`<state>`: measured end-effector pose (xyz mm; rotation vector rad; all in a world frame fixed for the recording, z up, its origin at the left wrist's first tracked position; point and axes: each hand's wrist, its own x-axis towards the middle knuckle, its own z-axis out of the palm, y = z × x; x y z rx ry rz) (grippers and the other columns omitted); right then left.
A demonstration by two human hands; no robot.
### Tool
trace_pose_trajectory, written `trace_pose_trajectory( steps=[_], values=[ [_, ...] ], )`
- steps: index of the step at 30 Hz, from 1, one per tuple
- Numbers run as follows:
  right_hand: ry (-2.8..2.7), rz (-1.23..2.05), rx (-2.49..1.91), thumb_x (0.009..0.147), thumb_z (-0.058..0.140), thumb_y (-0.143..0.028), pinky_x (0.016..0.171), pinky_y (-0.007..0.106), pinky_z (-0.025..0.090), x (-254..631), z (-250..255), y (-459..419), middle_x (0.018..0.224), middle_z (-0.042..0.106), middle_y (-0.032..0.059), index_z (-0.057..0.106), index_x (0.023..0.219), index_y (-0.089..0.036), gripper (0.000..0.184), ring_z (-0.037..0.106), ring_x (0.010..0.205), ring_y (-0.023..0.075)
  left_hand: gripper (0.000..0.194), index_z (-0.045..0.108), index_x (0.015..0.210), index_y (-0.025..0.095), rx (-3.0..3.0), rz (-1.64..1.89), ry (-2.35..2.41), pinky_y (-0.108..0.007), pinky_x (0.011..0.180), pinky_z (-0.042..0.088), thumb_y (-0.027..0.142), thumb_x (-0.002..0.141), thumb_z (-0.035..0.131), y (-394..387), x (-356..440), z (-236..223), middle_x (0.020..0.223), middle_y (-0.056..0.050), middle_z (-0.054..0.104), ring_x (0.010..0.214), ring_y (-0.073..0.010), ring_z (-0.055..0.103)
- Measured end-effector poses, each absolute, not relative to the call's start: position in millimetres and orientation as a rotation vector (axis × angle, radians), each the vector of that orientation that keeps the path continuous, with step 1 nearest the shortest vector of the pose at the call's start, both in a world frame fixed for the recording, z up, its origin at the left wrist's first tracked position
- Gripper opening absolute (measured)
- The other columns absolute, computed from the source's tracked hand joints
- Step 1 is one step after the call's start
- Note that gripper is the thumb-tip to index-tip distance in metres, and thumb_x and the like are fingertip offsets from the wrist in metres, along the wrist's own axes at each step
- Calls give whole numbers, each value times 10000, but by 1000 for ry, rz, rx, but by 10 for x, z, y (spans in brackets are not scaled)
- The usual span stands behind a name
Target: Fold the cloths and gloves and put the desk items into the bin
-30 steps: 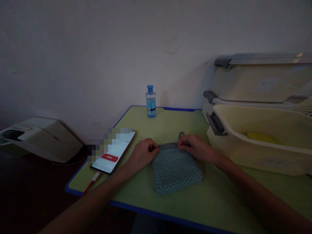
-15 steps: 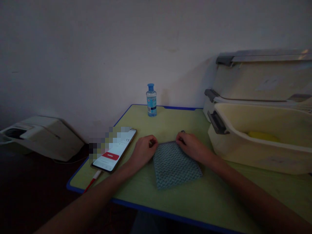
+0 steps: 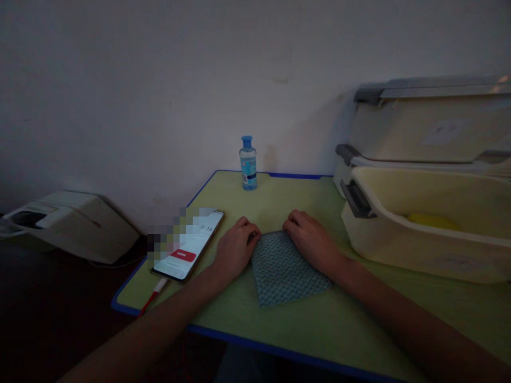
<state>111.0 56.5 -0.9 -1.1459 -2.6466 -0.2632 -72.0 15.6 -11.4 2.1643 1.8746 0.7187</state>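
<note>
A square grey-blue textured cloth (image 3: 287, 271) with a dark checkered edging lies on the green table (image 3: 223, 314) in front of me. My left hand (image 3: 238, 243) pinches its far left corner between thumb and fingers. At the far edge, toward the right, my right hand (image 3: 307, 236) has its fingers closed on the cloth; its forearm side covers much of the right edging. The near edge of the cloth rests flat on the tabletop.
Left of my hands lies a phone (image 3: 187, 252) with a red cable (image 3: 149, 300). A blue-capped bottle (image 3: 248, 165) stands near the wall. On the right, an open cream bin (image 3: 415, 255) holds something yellow (image 3: 433, 221); lidded boxes (image 3: 423, 127) stand behind it.
My right hand has shifted slightly left along the cloth's far edge and turned, now covering more of the right edging. My left hand keeps its corner. The phone's timer has advanced.
</note>
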Motion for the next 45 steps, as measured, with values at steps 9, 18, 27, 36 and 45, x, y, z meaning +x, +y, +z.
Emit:
trace_pose_trajectory(
  steps=[9,18,27,36,45],
  values=[
    [-2728,-252,-1094,829,470,-88,806,365,467,1210,0,591,983,595,126,648,842,-118,181,552,912,221,170,607,786,151,2221,625,1917,-268,698,436,198,858,460,114,-712,-76,871,-23,543,782,-148,561],
    [-2680,-48,-852,824,304,-30,977,372,417,1044,-14,288,1287,485,180,471,1233,-30,442,455,1195,217,160,598,803,154,2247,628,1906,-281,701,438,185,856,450,131,-718,-111,864,-26,544,784,-156,561],
    [-2851,109,-952,820,371,-583,1058,485,242,1031,-106,257,1412,291,201,332,1344,-29,763,248,1308,320,143,601,801,153,2266,709,1887,-297,707,456,173,841,465,141,-732,-145,851,-32,537,773,-160,554],
    [-2811,112,-926,716,453,-675,1053,490,220,1020,-143,255,1392,328,219,338,1339,-34,902,252,1301,344,154,594,902,154,2216,1172,1563,-322,880,450,139,795,485,3,-603,-43,981,-64,563,960,-162,546],
    [-2855,134,-932,777,486,-521,1056,482,226,1038,-149,253,1381,317,258,299,1348,7,800,264,1300,329,701,92,1400,107,2606,294,1462,-436,1105,161,542,876,258,-207,-558,-197,1486,-135,74,1370,-220,16]
  ],
)
